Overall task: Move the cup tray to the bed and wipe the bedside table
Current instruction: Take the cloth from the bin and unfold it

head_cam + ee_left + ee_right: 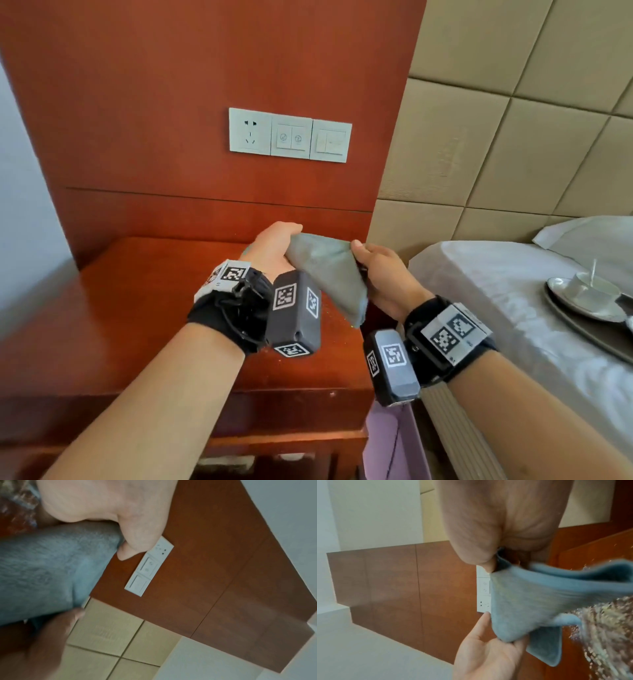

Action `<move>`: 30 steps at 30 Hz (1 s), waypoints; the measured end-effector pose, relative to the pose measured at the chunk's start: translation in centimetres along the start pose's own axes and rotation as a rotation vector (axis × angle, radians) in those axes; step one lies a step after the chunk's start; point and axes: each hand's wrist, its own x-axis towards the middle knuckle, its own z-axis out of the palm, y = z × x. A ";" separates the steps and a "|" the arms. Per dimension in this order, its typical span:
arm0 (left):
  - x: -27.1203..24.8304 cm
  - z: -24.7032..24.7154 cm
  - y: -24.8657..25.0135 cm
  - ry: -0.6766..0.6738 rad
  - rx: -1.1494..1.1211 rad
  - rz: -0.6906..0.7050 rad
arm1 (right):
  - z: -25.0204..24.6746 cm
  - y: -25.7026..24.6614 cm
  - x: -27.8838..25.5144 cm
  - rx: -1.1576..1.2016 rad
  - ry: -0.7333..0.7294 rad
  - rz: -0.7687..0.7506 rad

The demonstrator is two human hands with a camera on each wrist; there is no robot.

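Observation:
A grey-blue cloth hangs folded between both hands above the red-brown bedside table. My left hand grips its left end, fingers curled round the fold. My right hand pinches its right end; the right wrist view shows thumb and fingers clamped on the cloth edge. The left wrist view shows the cloth under my left thumb. The cup tray lies on the bed at the right, with a cup and saucer on it.
A wooden wall panel behind the table carries a white socket and switch strip. A padded beige headboard stands behind the bed, with a pillow at its head. A purple bag sits between table and bed.

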 end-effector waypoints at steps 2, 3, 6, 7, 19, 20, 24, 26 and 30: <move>-1.2 -2.2 1.5 0.018 0.069 0.000 | 2.0 -0.5 0.0 0.020 -0.025 -0.029; -1.8 -3.5 2.2 0.021 0.110 0.009 | 2.9 -0.8 0.1 0.036 -0.026 -0.044; -3.4 -7.6 4.4 0.002 0.104 0.002 | 5.5 -2.0 0.0 0.084 -0.004 -0.089; -3.8 -8.9 5.1 0.013 0.100 0.009 | 6.4 -2.4 -0.1 0.096 0.005 -0.101; -7.1 -18.8 8.9 0.340 0.087 0.314 | 14.2 -3.3 0.8 0.067 0.210 -0.343; -7.2 -19.3 9.0 0.365 0.144 0.281 | 14.8 -3.4 0.7 0.048 0.208 -0.374; -7.0 -20.8 8.9 0.398 0.324 0.189 | 16.5 -3.8 0.5 0.040 0.202 -0.422; -6.6 -21.4 8.6 0.397 0.331 0.134 | 17.0 -3.7 0.6 0.054 0.189 -0.407; -6.4 -21.0 7.4 0.272 0.407 0.070 | 17.0 -2.9 0.5 0.015 0.068 -0.374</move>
